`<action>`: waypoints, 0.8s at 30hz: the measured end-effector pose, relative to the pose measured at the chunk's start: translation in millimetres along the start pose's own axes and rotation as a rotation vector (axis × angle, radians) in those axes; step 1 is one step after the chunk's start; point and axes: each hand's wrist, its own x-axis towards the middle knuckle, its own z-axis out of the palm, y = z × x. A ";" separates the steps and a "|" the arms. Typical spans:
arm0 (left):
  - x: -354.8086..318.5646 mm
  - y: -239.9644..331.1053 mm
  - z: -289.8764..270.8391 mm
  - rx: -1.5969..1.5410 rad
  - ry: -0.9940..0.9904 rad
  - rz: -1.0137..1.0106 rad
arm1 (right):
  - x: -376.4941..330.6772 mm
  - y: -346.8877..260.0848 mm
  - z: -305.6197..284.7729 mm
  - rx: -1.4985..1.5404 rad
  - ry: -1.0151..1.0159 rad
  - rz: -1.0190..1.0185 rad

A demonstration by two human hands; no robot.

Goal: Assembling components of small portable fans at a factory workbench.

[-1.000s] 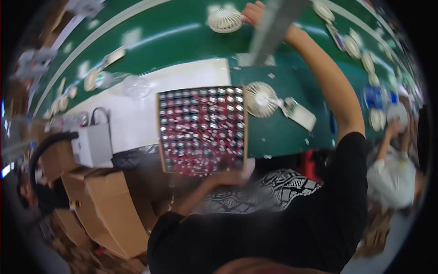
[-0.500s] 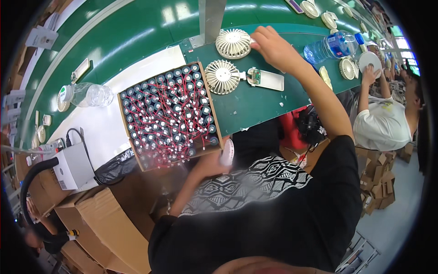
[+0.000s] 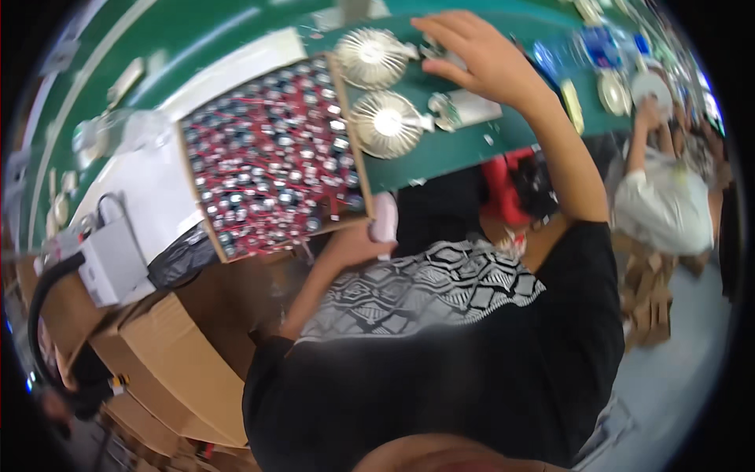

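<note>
My left hand (image 3: 351, 245) is closed round a pale pinkish, rounded oblong piece (image 3: 384, 218) at the near edge of the battery box; the palm side is hidden. My right hand (image 3: 491, 59) reaches across the green table, thumb and fingers apart, above the handle end of the upper white handheld fan (image 3: 370, 59). That handle is partly covered by the hand. Just below lies a second white handheld fan (image 3: 385, 123), its small circuit board (image 3: 445, 111) exposed and its pale handle (image 3: 475, 108) pointing right. The picture is blurred by motion.
An open cardboard box (image 3: 352, 157) of cylindrical batteries with red wires stands left of the fans. A water bottle (image 3: 562, 59) lies at right, near a yellowish strip (image 3: 572, 106). A co-worker (image 3: 664, 204) sits farther right. Cardboard cartons (image 3: 177, 366) stand at lower left.
My right hand has opened from its pinch at the upper fan's neck and moved slightly right, over the handle. My left hand keeps its piece. The whole view has shifted and blurred.
</note>
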 end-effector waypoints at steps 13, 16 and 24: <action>3.9 -18.7 14.9 -0.156 0.243 0.230 | -87.5 -97.8 -17.7 0.286 0.223 0.428; 11.8 -47.4 23.2 -0.199 0.225 0.207 | -35.4 -131.6 9.9 0.497 0.163 0.292; 3.4 -38.6 28.7 -0.309 0.398 0.329 | 7.0 -158.4 4.8 0.329 -0.028 -0.060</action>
